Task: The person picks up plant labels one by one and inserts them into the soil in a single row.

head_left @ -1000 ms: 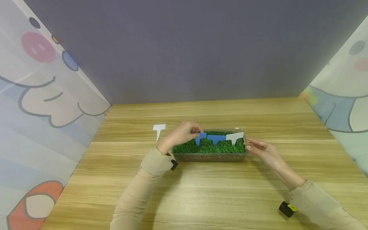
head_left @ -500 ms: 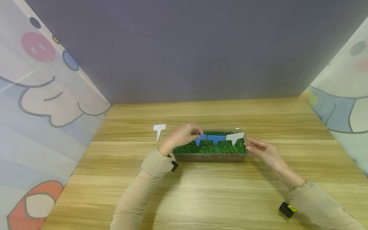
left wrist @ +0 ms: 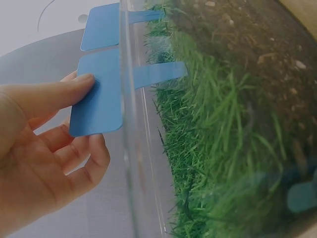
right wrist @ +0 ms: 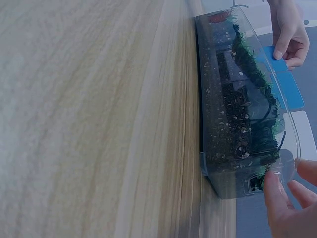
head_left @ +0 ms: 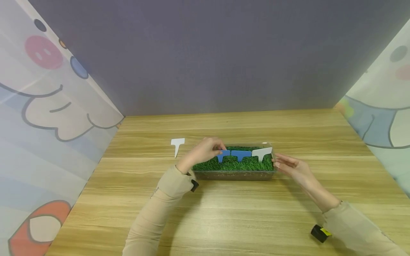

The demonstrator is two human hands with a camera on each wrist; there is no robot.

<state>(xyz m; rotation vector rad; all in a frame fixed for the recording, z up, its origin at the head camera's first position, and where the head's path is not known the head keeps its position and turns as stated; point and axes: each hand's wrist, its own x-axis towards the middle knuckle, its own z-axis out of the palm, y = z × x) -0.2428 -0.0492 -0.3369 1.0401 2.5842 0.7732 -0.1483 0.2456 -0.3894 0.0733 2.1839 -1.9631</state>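
My left hand point(head_left: 206, 149) pinches the head of a blue T-shaped plant label point(head_left: 224, 155) between thumb and fingers. The label's stem stands in the green grass point(left wrist: 208, 119) at the left part of a clear planter box point(head_left: 234, 175). Beside it stand a second blue plant label point(head_left: 241, 155) and, farther right, a slightly tilted white plant label point(head_left: 262, 153). My right hand point(head_left: 293, 168) holds the box's right end, with fingertips at its rim in the right wrist view. Dark soil point(right wrist: 237, 119) shows through the box wall.
Another white plant label point(head_left: 177, 144) lies flat on the wooden table point(head_left: 237, 213), left of the box. A grey panel point(head_left: 224, 57) rises behind the table. Printed cartoon sheets point(head_left: 48, 106) flank it on both sides.
The left hand has moved down slightly, and the blue label it pinches sits a little lower in the grass. The right hand stays at the box's end.
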